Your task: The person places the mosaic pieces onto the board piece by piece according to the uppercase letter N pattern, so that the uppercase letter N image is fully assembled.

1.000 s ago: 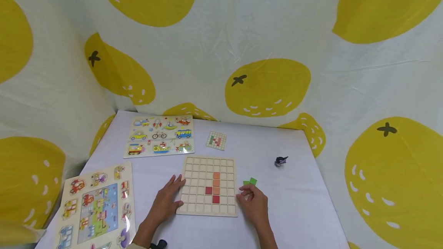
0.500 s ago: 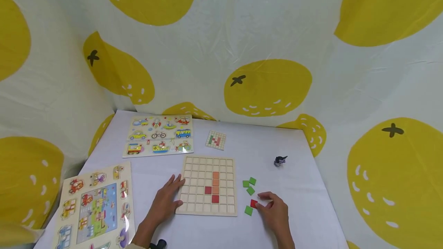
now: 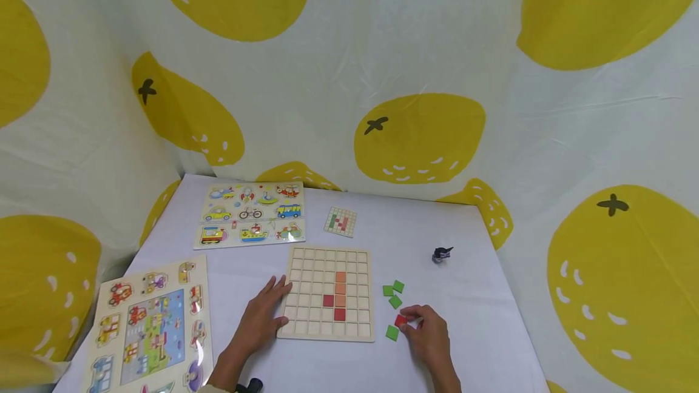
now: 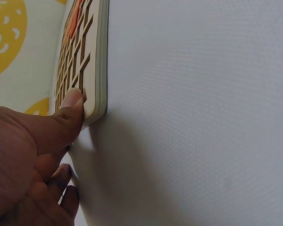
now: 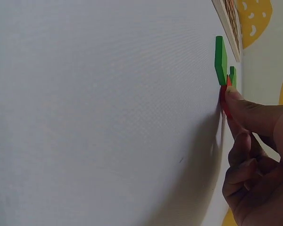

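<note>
A wooden grid board (image 3: 306, 326) lies flat, with several orange and red square tiles in its cells. At its left edge rests my left hand (image 3: 263, 315), fingers spread; the left wrist view shows the thumb on the board's top face near a corner (image 4: 89, 106). To the right of the board, my right hand (image 3: 428, 335) pinches a red square tile (image 3: 401, 320) between thumb and forefinger, low over the table. A green tile (image 3: 392, 333) lies close to it. Other green tiles (image 3: 395, 301) lie just farther back. Part of the red tile is hidden by the thumb in the right wrist view (image 5: 225, 100).
Behind the board lies a small pattern card (image 3: 341, 222) with coloured squares. Two picture puzzles, a vehicle one (image 3: 250, 214) at the back and a larger one (image 3: 155, 326), are on the left. A small dark object (image 3: 442, 254) stands at the right. A lemon-print curtain (image 3: 306, 96) encloses the table.
My right hand has moved right and nearer from beside the board's edge, uncovering the tiles. Its forefinger has closed in on the red tile. The left hand stays at the board.
</note>
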{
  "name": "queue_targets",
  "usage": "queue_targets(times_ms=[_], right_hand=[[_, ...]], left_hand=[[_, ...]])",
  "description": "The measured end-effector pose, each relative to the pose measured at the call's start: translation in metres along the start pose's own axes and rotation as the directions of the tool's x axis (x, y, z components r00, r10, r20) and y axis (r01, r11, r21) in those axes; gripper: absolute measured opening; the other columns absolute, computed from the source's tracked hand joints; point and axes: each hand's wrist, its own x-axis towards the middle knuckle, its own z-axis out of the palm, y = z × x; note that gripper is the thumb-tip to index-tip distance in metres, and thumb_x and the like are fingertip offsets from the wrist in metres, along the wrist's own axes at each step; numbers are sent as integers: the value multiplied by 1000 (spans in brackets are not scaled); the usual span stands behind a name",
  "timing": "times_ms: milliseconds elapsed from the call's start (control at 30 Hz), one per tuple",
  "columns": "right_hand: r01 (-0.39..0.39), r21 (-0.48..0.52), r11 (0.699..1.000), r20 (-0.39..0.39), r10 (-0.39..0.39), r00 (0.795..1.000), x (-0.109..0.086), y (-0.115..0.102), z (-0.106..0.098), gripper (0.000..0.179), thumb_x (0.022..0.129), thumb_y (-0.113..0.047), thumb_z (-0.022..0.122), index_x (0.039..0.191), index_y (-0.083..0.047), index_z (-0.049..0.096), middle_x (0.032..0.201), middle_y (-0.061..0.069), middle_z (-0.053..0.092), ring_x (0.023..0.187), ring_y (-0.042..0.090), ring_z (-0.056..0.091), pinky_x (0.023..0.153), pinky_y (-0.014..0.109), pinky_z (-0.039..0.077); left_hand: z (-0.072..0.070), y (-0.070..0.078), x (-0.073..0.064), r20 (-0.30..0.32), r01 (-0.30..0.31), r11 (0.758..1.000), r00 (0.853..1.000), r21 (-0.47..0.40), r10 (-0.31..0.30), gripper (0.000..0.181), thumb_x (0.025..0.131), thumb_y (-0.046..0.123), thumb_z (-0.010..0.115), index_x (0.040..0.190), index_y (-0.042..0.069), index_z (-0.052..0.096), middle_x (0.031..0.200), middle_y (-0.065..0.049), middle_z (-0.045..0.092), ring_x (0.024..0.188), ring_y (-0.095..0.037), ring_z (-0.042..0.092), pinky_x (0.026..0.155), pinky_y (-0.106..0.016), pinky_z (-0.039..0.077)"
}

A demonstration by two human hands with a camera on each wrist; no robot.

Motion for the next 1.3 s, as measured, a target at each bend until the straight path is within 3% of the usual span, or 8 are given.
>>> queue_targets(times_ms=[267,467,767,1100,1300], right_hand=[[9,-41,999,-12,-10,1000,-1,-3,0,24,81,-4,88,100,-18,81,95,-2,70,78,15,52,64,26,37],[32,-32,999,-23,-32,999,-2,-4,0,25,81,-5,88,99,-20,78,88,-5,70,75,13,51,64,26,37],[66,31,997,-16,-65,998,0,-7,2,17,91,-6,80,101,-20,77,84,-3,66,75,13,51,64,24,40],[37,124,992,-20,-35,999,-1,-36,25,17,90,-11,83,102,-21,75,83,-4,67,72,14,52,59,23,40],[109,172,979,-17,-108,994,-3,-56,44,16,90,-12,84,99,-22,74,80,-5,67,67,12,51,58,22,41]], left_hand=[[0,1,-2,-24,-29,1000,999,11,29,84,76,1,91,153,12,58,168,-9,45,160,-41,33,121,-70,36],[0,1,-2,-11,-10,1000,1000,3,10,84,77,1,90,154,14,56,169,-7,43,162,-40,31,122,-70,34],[0,1,-1,1,10,1000,1000,-14,-10,85,78,1,89,155,15,55,171,-5,41,163,-38,28,124,-70,31],[0,0,-1,0,3,1000,1000,-10,-3,85,78,1,89,155,15,55,171,-6,41,163,-38,28,124,-70,32],[1,0,0,-4,5,1000,1000,-7,-5,85,78,1,89,155,16,56,171,-5,41,163,-37,28,124,-70,32]])
